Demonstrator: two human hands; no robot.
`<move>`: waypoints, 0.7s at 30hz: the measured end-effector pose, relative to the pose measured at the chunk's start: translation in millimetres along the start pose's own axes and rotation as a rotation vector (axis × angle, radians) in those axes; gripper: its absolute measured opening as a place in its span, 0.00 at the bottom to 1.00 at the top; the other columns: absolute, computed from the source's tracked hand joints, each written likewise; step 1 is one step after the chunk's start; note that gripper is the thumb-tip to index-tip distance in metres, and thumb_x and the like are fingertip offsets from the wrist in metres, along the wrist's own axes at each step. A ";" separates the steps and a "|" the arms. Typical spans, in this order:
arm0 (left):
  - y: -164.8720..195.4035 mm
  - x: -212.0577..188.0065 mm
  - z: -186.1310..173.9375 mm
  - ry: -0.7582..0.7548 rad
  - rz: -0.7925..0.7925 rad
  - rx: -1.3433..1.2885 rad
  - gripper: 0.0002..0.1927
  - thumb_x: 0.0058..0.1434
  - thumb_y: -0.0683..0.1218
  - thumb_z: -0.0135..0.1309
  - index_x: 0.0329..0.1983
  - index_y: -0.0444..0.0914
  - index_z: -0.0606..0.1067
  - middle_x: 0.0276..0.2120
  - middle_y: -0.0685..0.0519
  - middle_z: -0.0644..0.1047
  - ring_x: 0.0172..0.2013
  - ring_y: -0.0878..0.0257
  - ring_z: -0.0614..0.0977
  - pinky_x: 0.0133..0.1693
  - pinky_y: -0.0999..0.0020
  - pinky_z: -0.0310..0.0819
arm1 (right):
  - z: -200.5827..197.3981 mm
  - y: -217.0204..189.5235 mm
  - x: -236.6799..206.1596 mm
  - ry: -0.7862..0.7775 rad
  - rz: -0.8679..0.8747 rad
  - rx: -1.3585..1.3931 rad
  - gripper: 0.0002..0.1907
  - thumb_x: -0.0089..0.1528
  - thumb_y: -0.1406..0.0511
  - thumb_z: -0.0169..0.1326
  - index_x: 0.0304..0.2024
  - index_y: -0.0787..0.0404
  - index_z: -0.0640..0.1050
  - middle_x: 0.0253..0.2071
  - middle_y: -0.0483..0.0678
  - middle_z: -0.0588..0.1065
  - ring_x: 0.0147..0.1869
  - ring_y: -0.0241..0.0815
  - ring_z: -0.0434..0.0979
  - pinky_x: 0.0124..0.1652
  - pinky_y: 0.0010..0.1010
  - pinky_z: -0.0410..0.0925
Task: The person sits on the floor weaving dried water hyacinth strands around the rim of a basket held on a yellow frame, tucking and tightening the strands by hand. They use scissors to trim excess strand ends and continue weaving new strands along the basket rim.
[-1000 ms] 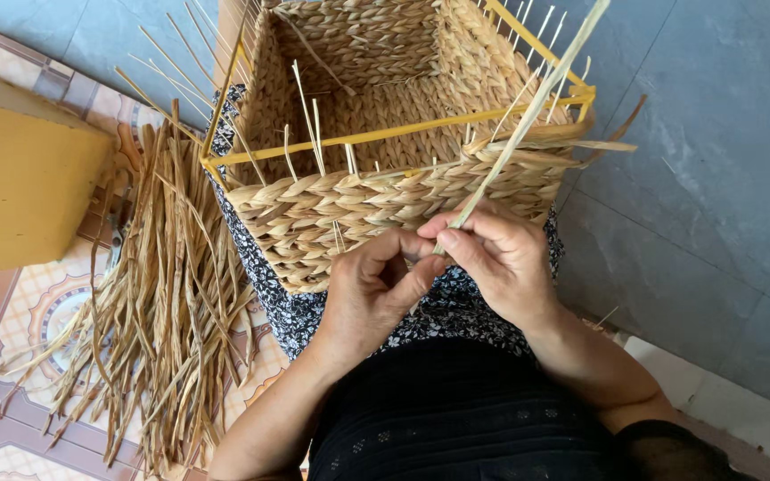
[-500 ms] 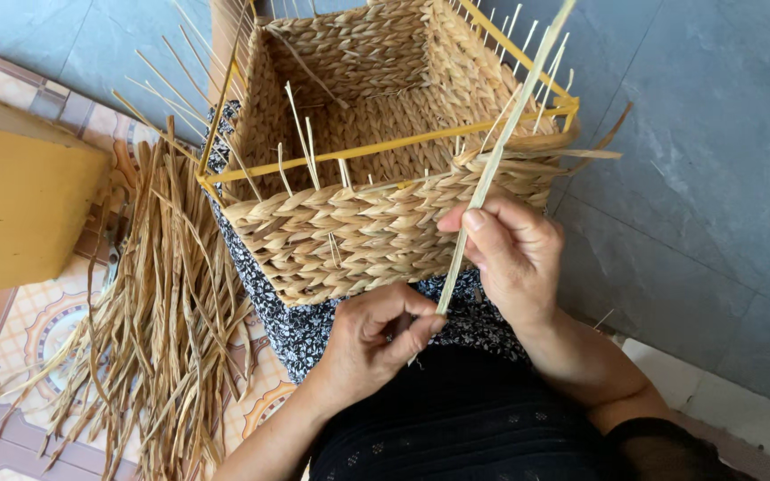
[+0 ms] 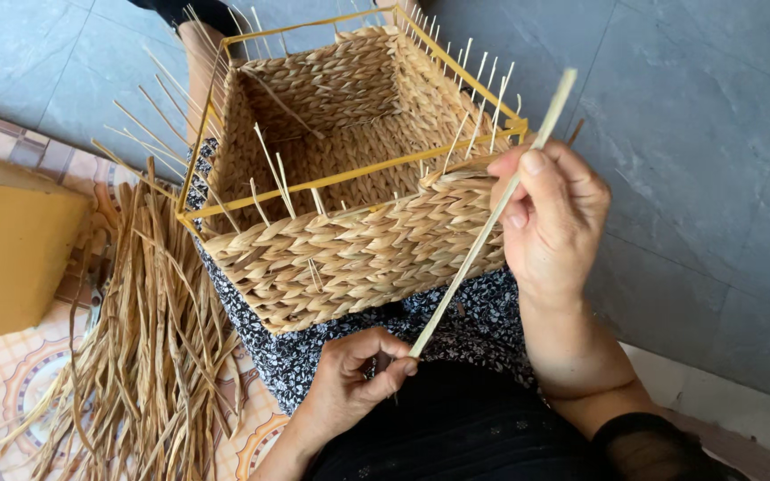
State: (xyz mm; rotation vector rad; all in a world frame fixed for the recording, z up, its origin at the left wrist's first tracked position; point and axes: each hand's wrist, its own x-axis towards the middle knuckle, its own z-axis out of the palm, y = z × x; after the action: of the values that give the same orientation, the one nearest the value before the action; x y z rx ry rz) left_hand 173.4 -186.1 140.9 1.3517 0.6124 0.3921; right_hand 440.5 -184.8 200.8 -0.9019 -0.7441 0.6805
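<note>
Basket (image 3: 349,258) walls woven nearly up to frame (image 3: 358,169), stakes left bare above; both hands (image 3: 358,374) (image 3: 550,218) pinched shut on strip (image 3: 483,236) stretched between them, possibly mid-weave.

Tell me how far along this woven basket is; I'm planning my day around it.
The basket has its base and most of its walls woven. The near wall stops just short of the yellow wire rim, and bare stakes stick up above it. The left hand and right hand hold one pale strand taut. Loose fibre lies beside it.
</note>
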 end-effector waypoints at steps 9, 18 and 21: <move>-1.5 3.5 3.6 0.047 0.053 0.041 0.04 0.64 0.40 0.61 0.39 0.34 0.81 0.30 0.54 0.81 0.30 0.68 0.82 0.33 0.74 0.77 | -43.5 -28.4 17.4 -0.086 0.177 0.326 0.11 0.73 0.67 0.47 0.42 0.65 0.79 0.32 0.52 0.77 0.27 0.39 0.77 0.27 0.29 0.71; 23.6 10.6 -34.1 0.083 0.305 0.332 0.05 0.64 0.42 0.61 0.40 0.36 0.81 0.34 0.51 0.83 0.33 0.62 0.85 0.35 0.68 0.82 | -4.2 -74.9 -10.3 -0.025 -0.040 -0.817 0.01 0.66 0.74 0.56 0.39 0.67 0.79 0.32 0.51 0.77 0.31 0.35 0.74 0.30 0.26 0.66; 40.0 12.3 -53.1 0.258 0.253 0.382 0.06 0.66 0.43 0.61 0.45 0.37 0.80 0.34 0.52 0.83 0.29 0.64 0.85 0.31 0.72 0.81 | 40.0 -88.3 -16.6 -0.183 -0.040 -1.089 0.03 0.64 0.77 0.60 0.38 0.68 0.79 0.32 0.51 0.76 0.32 0.34 0.73 0.31 0.25 0.64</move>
State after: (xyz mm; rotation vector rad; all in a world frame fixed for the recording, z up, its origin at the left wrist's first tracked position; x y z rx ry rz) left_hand 153.7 -129.7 172.6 1.7689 0.7580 0.6869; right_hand 417.2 -220.3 289.5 -1.8132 -1.3295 0.2792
